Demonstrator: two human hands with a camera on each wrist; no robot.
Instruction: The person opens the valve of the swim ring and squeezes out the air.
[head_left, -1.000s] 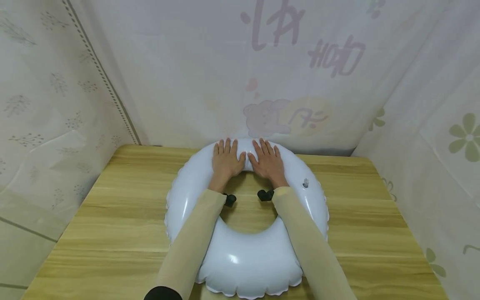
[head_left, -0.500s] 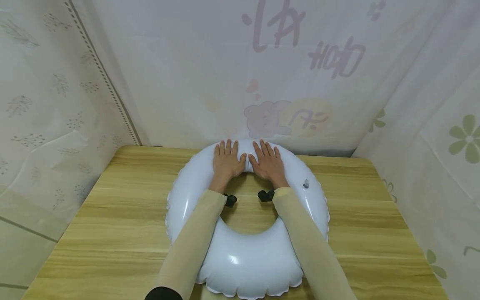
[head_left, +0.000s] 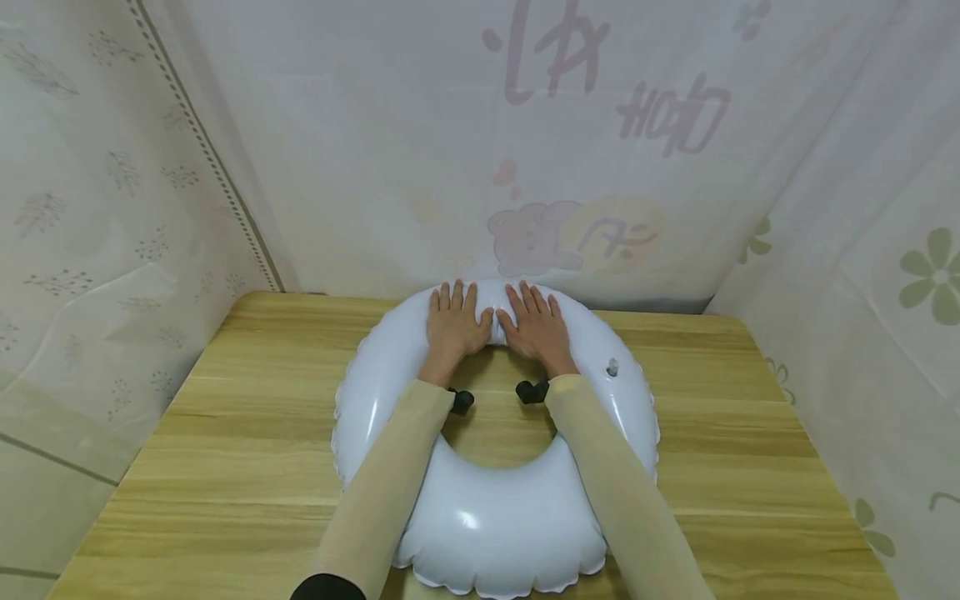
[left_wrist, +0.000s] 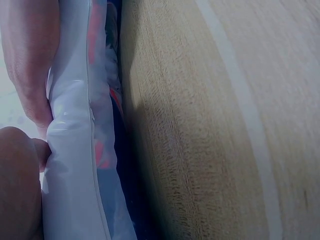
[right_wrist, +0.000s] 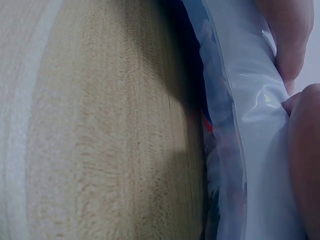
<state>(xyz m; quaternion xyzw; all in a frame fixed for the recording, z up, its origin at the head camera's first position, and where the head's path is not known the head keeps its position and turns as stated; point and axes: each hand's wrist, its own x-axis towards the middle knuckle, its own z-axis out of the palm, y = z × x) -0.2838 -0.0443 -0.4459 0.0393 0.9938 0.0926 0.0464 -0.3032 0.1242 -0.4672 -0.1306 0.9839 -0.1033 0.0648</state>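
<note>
Inflatable ring point(head_left: 498, 521) is lying flat at the middle of the wooden bench point(head_left: 750, 467), its far side reaching the bench's far edge, beside the hanging cloth point(head_left: 360, 167). Both forearms, in pale sleeves, are slanting inward from the near side across the ring's left and right portions. The left hand point(head_left: 456, 327) and the right hand point(head_left: 537, 327) are resting palm down on the ring's far arc, nearly mirroring each other. Both hands are lying open, their fingers straight, slightly spread and pointing to the far side; the thumbs are angling toward each other across a narrow gap. Neither hand is gripping anything; both are touching the ring from above. Black fittings, one left point(head_left: 462, 402) and one right point(head_left: 532, 392), are projecting at the wrists over the ring's opening. The opening is facing upward, and the round outline is showing no clear long axis. On the right far part, a small clear valve point(head_left: 612, 367) is standing up from the surface. The upper skin is appearing white, glossy and full, with bright highlights, a scalloped outer seam and creases between the thumbs. In the wrist views, translucent material with red and dark blue patches is showing below the inner seam.
</note>
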